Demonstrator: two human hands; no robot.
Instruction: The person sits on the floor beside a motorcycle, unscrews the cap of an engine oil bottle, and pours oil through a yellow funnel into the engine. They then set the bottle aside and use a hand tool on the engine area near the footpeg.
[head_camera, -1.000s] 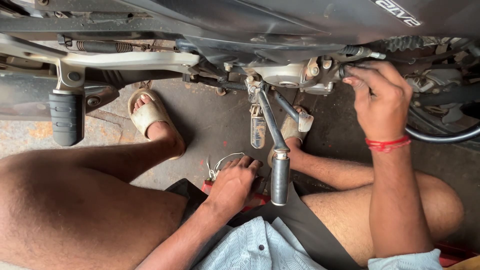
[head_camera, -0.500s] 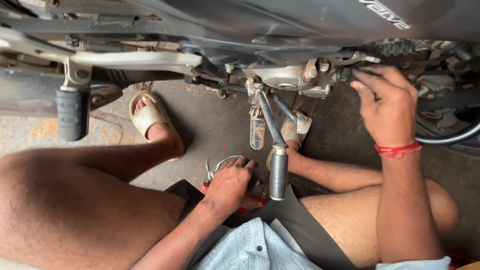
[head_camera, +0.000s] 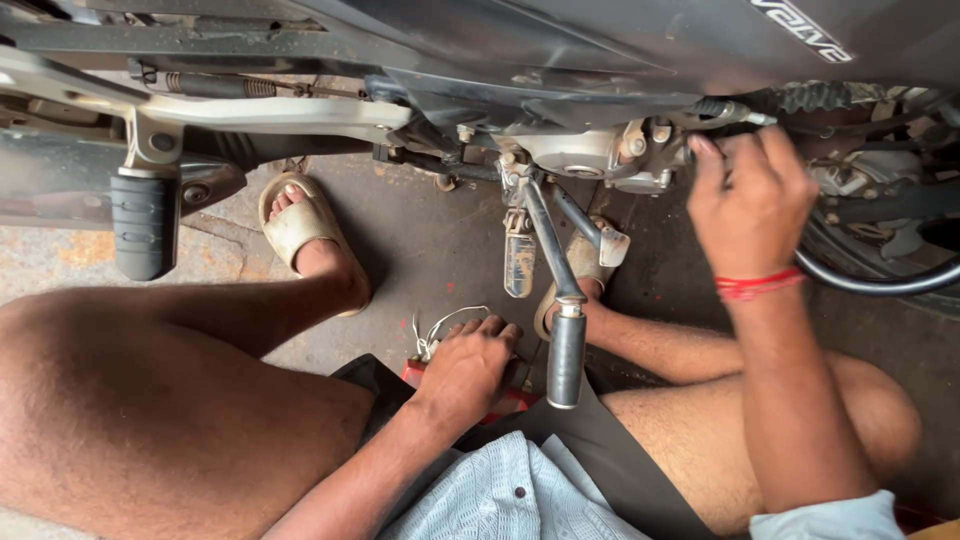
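I squat beside a motorcycle's underside (head_camera: 560, 60). My right hand (head_camera: 750, 200), a red thread around its wrist, is raised to the engine area near a cable end (head_camera: 725, 112); its fingers curl against the parts there, and what they grip is hidden. My left hand (head_camera: 470, 365) rests low between my knees on a red object (head_camera: 505, 400), its fingers closed over the top, next to a loop of white wire (head_camera: 440, 328). The kick-start lever (head_camera: 565, 345) with its grey rubber end hangs just right of that hand.
A black rubber footpeg (head_camera: 143, 225) hangs at the left. A smaller metal footrest (head_camera: 519, 262) stands below the engine case (head_camera: 580, 150). My sandalled feet (head_camera: 300, 225) rest on stained concrete floor (head_camera: 430, 230). A tyre and chrome pipe (head_camera: 890, 280) sit at the right.
The view has shifted slightly; my right hand has stayed at the engine parts with small finger movement. My left hand remains on the red object by the wire.
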